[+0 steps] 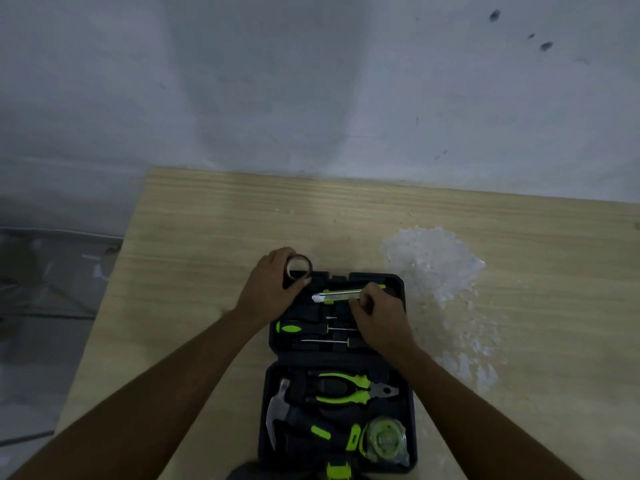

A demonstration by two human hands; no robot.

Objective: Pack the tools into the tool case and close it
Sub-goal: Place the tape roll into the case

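My right hand (377,315) pinches the utility knife (341,295) near its middle while my left hand (273,284) grips the roll of tape (300,268) at the far left corner of the open tool case (398,344). To seat the knife, I judge it best to align its slim metal-and-green body with the moulded black recess and press flat. Hammer (277,407), pliers (346,388) and round tape measure (384,439) lie in the near half.
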